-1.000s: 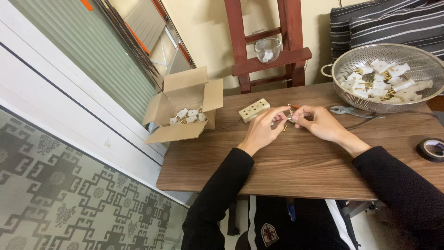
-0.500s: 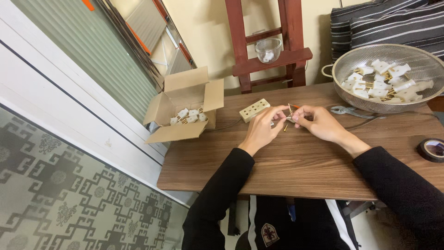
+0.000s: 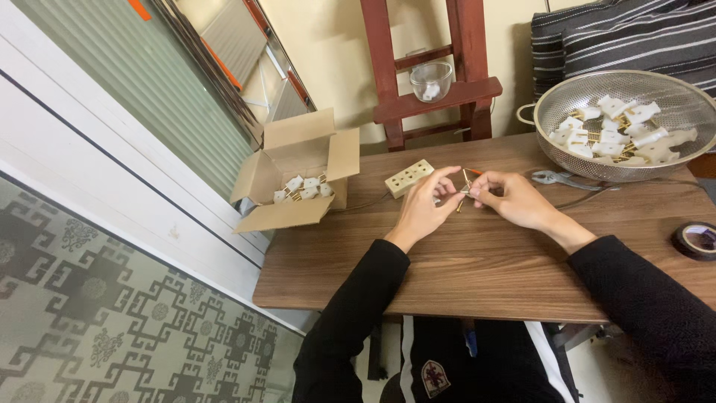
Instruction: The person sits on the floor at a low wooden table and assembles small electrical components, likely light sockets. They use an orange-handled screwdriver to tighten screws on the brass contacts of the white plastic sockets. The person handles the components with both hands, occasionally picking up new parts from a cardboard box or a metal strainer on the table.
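A small plug part with brass pins [image 3: 464, 186] sits pinched between both hands above the wooden table [image 3: 477, 261]; the left hand [image 3: 424, 207] and right hand [image 3: 514, 198] each grasp it by the fingertips, near a cream socket strip [image 3: 409, 177], a cardboard box [image 3: 298, 175] and a metal colander [image 3: 623, 127]

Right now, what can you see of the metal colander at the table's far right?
The round silver mesh colander sits upright on the brown wood-grain table at its far right corner, against a striped dark cushion. It looks like perforated steel, with a solid rim and a small loop handle on its left side. It holds a loose pile of white plastic plug parts with brass-coloured prongs. A grey cable runs along the table just in front of it. Neither hand touches it.
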